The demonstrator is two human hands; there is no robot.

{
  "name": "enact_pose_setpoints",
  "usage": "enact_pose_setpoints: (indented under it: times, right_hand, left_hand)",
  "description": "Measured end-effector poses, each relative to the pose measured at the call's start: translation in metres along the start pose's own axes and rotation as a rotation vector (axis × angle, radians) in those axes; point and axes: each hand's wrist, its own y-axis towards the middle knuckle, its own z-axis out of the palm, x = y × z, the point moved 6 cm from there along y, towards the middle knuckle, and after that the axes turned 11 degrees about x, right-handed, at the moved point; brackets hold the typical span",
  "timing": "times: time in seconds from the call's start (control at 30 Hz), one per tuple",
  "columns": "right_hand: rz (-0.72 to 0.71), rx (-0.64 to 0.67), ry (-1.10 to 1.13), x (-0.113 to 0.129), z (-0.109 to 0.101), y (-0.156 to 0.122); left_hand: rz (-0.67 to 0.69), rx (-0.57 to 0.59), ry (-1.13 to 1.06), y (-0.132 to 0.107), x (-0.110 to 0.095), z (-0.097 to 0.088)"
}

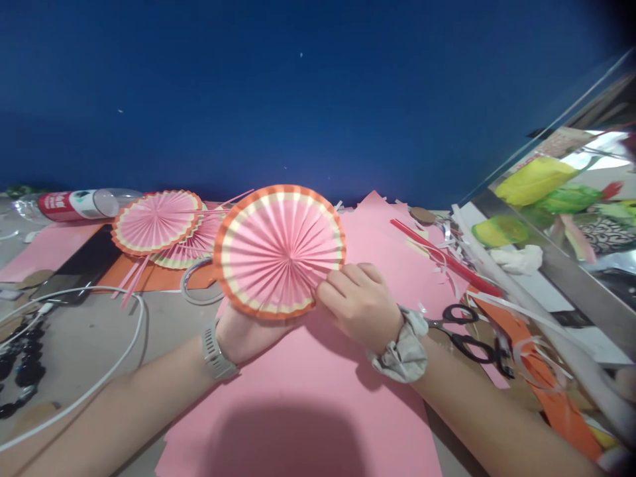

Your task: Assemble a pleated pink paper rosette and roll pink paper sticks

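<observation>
Head view: right hand [356, 303] pinches the pink fan [278, 242] by its edge; left hand [253, 336] is behind, how closed I can't tell.

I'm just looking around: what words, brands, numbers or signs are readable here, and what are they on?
None reads clearly.
Red label on the clear plastic bottle at the back left: white characters, too blurred to read.
Pleated paper disc at the hands: no writing shows on its front.
Elsewhere: no text I can make out.
</observation>
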Motion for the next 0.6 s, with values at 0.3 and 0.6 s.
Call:
enact_pose_setpoints:
  times: [0.3,0.6]
  right_hand:
    - [0.285,0.222,-0.067,-0.031,0.035,-0.006]
    - [0.404,0.384,0.119,-0.042,0.056,-0.013]
  left_hand:
    - [-0.385,0.188,0.061,0.002,0.029,-0.011]
    - [-0.267,0.151,0.339,-0.005,0.025,0.0]
